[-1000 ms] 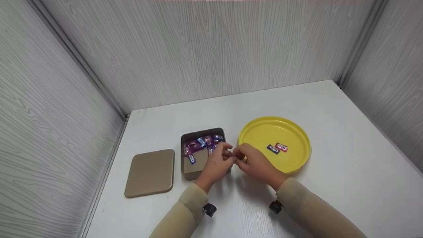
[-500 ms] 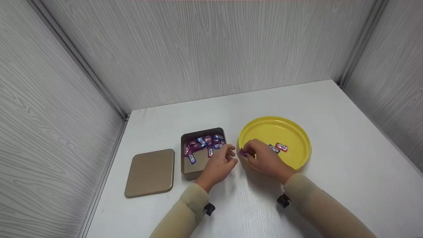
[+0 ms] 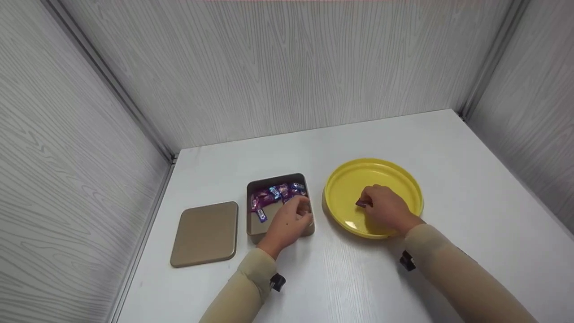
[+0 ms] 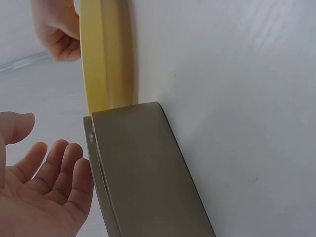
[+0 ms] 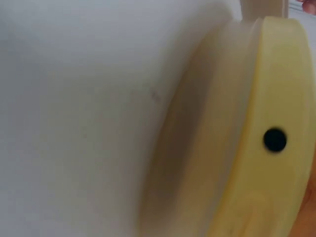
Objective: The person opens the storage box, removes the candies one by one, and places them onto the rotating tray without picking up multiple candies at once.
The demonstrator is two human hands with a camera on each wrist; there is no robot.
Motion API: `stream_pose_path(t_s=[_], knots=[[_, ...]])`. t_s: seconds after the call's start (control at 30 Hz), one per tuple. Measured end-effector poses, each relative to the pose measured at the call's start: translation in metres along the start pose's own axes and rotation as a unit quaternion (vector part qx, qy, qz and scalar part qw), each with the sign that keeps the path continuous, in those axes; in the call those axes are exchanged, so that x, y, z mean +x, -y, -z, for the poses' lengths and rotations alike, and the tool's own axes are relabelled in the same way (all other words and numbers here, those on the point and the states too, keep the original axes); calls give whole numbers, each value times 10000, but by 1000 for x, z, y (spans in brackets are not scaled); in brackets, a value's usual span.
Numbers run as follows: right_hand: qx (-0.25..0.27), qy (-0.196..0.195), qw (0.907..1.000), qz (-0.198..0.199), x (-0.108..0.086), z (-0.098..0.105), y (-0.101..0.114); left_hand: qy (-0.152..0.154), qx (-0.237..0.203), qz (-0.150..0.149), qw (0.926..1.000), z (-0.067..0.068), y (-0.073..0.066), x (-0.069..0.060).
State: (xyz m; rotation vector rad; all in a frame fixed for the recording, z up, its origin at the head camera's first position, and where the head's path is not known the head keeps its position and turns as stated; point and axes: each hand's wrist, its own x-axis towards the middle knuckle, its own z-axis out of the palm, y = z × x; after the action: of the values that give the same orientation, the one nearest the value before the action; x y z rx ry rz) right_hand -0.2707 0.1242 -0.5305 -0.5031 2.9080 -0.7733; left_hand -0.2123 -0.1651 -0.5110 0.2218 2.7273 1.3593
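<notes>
The right hand [image 3: 385, 208] pinches a small purple-wrapped candy [image 3: 360, 203] between its fingers over the round yellow tray [image 3: 343, 186]; whether the candy touches the tray's bottom cannot be told. The left hand [image 3: 287, 223] holds nothing, its fingers loosely bent beside the rim of the rectangular metal tin [image 3: 258, 229], partly covering the tin from above. Purple and blue wrapped candies [image 3: 274, 193] lie inside, mostly toward the far end. The tin stands between the tray and its flat metal lid [image 3: 205, 233], all on the white bench [image 3: 336, 287].
</notes>
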Motion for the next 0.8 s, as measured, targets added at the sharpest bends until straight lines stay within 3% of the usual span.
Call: stream_pose_path(t_s=[0.3, 0.57, 0.8], knots=[[-126, 259, 9995, -144, -4, -3, -8, -36, 217, 186, 9996, 1, 7, 1], [19, 1, 9999, -123, -4, -4, -5, -128, 404, 342, 9985, 11, 17, 3], [92, -32, 9998, -167, -2, -2, 0, -128, 1247, 513, 9908, 28, 34, 9]])
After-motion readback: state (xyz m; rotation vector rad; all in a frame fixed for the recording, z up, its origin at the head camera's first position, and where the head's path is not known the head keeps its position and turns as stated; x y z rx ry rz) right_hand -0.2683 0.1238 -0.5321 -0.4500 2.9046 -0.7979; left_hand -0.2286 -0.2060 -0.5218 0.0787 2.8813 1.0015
